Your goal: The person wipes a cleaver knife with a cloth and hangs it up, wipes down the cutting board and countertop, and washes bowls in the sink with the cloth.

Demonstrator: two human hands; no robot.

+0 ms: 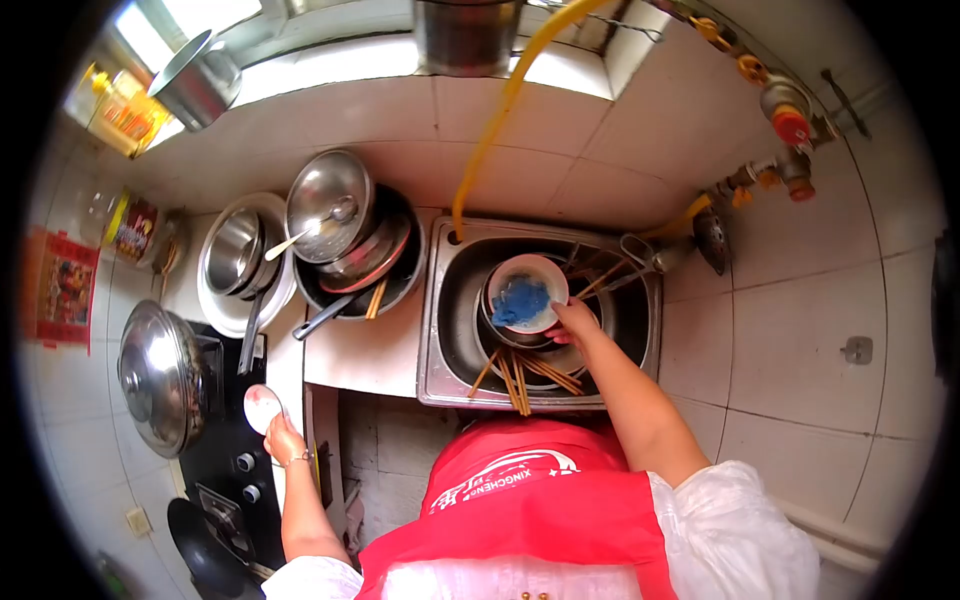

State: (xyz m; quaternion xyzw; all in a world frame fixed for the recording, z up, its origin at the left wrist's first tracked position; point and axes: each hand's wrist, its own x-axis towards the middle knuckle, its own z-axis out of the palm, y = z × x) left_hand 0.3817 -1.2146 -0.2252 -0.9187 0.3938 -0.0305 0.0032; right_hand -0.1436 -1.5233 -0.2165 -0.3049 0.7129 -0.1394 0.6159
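My right hand (576, 323) is closed on the rim of a white bowl (549, 273) above the sink. A crumpled blue cloth (521, 299) lies inside that bowl. Beneath it sit metal basins (478, 307), partly hidden, in the steel sink (432, 372). Several wooden chopsticks (519, 382) lean over the basin's near edge. Off to the left, beside the black stove, my left hand (284, 438) grips a small pale bowl (261, 407) by its edge.
Left of the sink, a dark wok (413, 262) holds stacked metal bowls. Farther left is a white basin (283, 290) with steel bowls. A lidded pot (150, 375) stands on the stove (225, 450). The yellow hose (500, 115) hangs behind the sink; pipe valves (785, 120) project at right.
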